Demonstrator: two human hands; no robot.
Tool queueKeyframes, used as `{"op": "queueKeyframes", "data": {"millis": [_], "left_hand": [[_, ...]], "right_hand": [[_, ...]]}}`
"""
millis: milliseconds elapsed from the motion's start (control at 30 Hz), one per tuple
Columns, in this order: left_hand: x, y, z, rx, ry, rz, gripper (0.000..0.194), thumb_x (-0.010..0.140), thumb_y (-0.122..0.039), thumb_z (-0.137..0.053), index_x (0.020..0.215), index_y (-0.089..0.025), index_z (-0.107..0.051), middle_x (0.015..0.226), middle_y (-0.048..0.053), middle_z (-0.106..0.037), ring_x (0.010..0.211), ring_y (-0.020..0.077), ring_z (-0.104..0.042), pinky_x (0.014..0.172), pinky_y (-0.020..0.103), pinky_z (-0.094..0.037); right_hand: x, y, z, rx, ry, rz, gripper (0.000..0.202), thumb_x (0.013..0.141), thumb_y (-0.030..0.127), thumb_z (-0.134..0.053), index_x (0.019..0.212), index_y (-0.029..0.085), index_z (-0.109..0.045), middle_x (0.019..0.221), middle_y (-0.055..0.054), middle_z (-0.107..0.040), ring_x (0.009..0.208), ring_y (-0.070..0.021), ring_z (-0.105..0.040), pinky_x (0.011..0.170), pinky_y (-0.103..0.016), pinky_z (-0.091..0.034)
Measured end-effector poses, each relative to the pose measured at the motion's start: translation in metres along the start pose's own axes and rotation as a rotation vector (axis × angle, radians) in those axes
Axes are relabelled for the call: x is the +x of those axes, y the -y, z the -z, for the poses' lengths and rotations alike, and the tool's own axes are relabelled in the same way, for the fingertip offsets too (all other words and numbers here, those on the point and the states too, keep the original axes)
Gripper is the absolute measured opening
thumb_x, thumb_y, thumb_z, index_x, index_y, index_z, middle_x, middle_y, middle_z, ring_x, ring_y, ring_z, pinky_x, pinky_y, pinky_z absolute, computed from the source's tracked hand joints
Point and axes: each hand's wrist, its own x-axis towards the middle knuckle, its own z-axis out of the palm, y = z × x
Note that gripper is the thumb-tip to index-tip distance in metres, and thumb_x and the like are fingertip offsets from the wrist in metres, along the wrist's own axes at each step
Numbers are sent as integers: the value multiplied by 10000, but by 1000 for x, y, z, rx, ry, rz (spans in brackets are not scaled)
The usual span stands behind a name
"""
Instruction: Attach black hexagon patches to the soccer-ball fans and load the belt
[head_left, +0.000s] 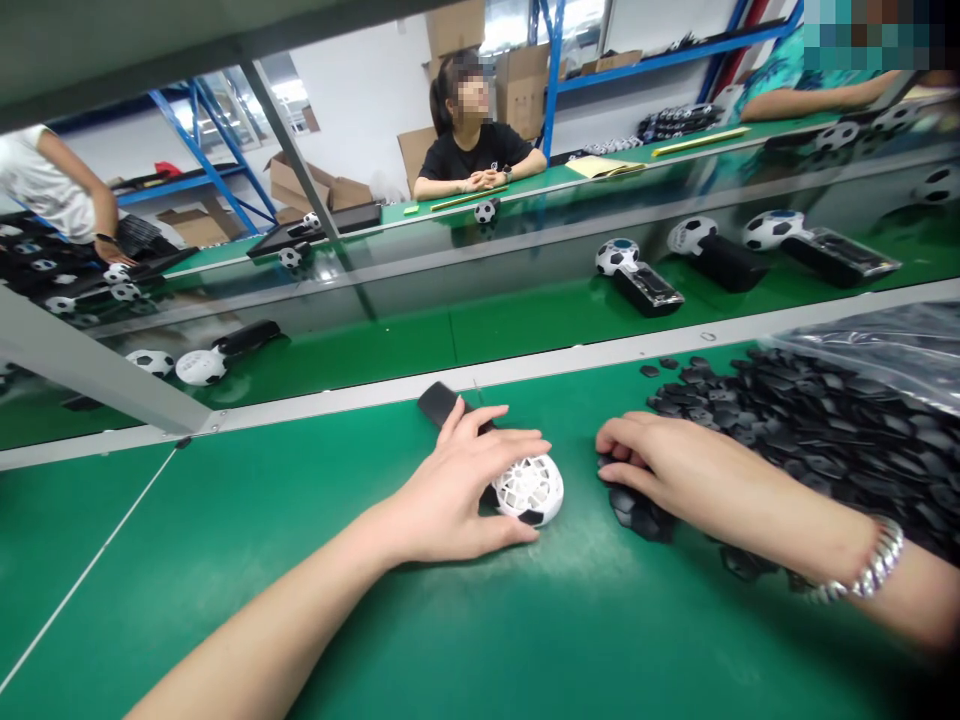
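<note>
My left hand [469, 480] lies over a soccer-ball-headed device [531, 488], with thumb and fingers around the white ball. The ball's upper face is an open white lattice, and one black patch shows at its near side. Its black handle [439, 402] sticks out beyond my fingers on the far left; my hand hides the middle. Right of the ball, the fingers of my right hand [637, 455] are pinched together on a small dark plastic piece [602, 462], mostly hidden. Several loose black plastic pieces [637, 512] lie just below that hand.
A large heap of black pieces [817, 430] spreads on the right, beside a clear plastic bag [885, 345]. Past a metal rail [390, 385] runs a green conveyor [420, 335] carrying several ball-headed devices [645, 280]. Co-workers, including a seated person [480, 150], are across the line.
</note>
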Motion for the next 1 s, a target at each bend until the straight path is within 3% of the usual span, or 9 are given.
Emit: {"op": "queueKeyframes", "data": {"millis": [100,200,300,467,733,900,1000], "left_hand": [[-1,-5,0,-38,100,45,615,741,-273,-622,1295,-350,-368,1421,-4,-335,1366,279,-79,1072,585,-89],[-1,-10,-9,-93,67,155,628,723,-279,-628,1294,-331,-371,1480,31,-175,1370,295,5,1045,582,-196],[0,-9,-13,-163,38,135,586,714,-252,-631,1258,-278,-412,1450,57,-260,1374,265,1,1064,534,-215],[-2,-1,-5,-231,50,100,571,695,-97,-565,1220,-268,-422,1435,35,-290,1377,230,-44,1075,502,-221],[-3,0,-14,-217,-52,80,505,701,-172,-621,1170,-254,-455,1395,64,-352,1371,257,-78,1072,517,-209],[-3,1,-14,-210,-55,57,510,698,-164,-616,1175,-242,-452,1377,70,-374,1370,245,-93,1078,497,-213],[-3,1,-14,-205,-67,48,517,694,-160,-618,1176,-246,-454,1374,67,-381,1367,251,-109,1075,497,-223]], "right_hand": [[2,4,-2,32,14,46,131,828,162,-494,747,220,-579,735,-4,-589,661,-177,-570,563,-271,-397],[1,5,-3,3,16,36,107,811,142,-514,817,221,-585,784,-9,-593,692,-186,-579,566,-275,-401],[0,2,-2,13,32,34,133,806,160,-532,901,233,-591,846,-15,-599,709,-187,-588,564,-273,-414],[-1,4,7,72,22,56,136,831,185,-496,761,237,-601,793,1,-607,680,-171,-578,581,-270,-415],[-14,24,9,-3,114,98,125,735,108,-598,681,218,-575,700,10,-602,630,-176,-569,531,-273,-382],[-19,39,-1,-168,39,166,188,699,6,-567,744,186,-597,714,-27,-595,674,-222,-571,615,-346,-426],[-21,39,-5,-113,36,210,197,724,16,-548,800,189,-607,797,-39,-599,727,-227,-582,657,-358,-437]]}}
